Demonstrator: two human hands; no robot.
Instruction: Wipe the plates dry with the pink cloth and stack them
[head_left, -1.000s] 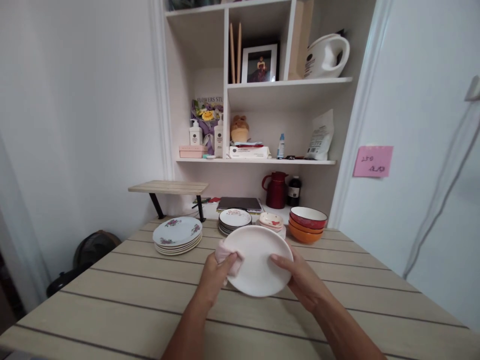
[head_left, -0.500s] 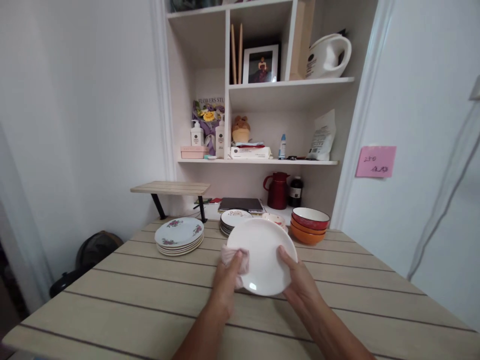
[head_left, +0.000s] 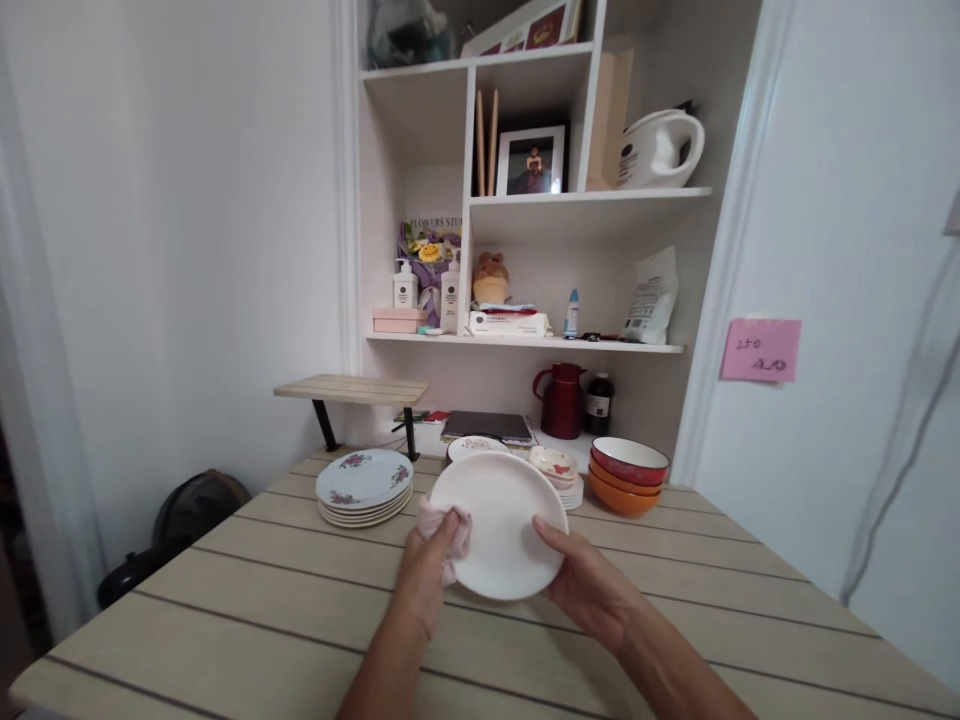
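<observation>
Left grip [head_left: 431,565], lower middle of frame: pinching a pale pink cloth [head_left: 463,540], thumb on top, cloth bunched against the left edge of a white plate [head_left: 502,520]. Fingers below are hidden; cannot tell how much of the plate they bear.

Right grip [head_left: 589,585]: closed on the plate's right edge, thumb on the upper face, other fingers mostly out of sight underneath. Plate sits at center, lower half of frame, held above the wooden surface [head_left: 285,620], tilted so its face shows.

Step in hand reads as wiping the plate. Judgement: let the right grip carry the weight, thumb close to the rim so little of the face is covered. Cloth best folded over the edge, so both sides get rubbed together; light, even pressure, turning the plate a little between strokes. Bare ceramic probably slides easily, so a firm hold before each turn, low over the surface.

Outward: flowered plates [head_left: 365,482] stacked left of the plate, well apart. Behind it, a patterned plate [head_left: 477,446], partly covered, and small bowls [head_left: 553,462] just beyond its upper right edge; leave them elbow room. Larger bowls [head_left: 625,495] stacked farther right.
</observation>
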